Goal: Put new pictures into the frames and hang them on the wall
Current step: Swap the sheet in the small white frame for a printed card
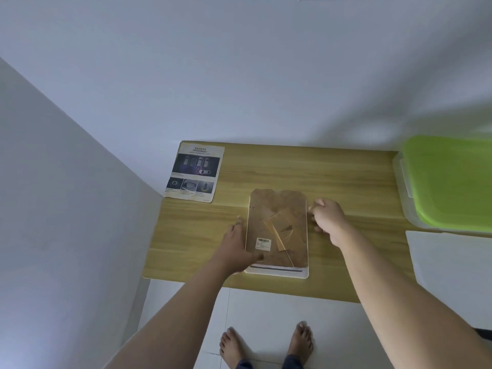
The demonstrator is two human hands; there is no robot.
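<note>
A white picture frame (277, 274) lies face down near the front edge of the wooden table (332, 177). Its brown backing board (277, 209) faces up, with a folded stand and a small barcode label (263, 244) on it. My left hand (235, 246) rests flat against the frame's left edge, thumb over the lower left of the backing. My right hand (328, 219) grips the frame's right edge with curled fingers. A printed picture sheet headed "SAFETY" (195, 173) lies flat at the table's back left corner, apart from the frame.
White walls close in behind the table and on the left. A clear plastic box with a green lid (450, 182) stands at the table's right end. A white surface (450, 275) sits in front of it. My bare feet (266, 344) stand on the tiled floor.
</note>
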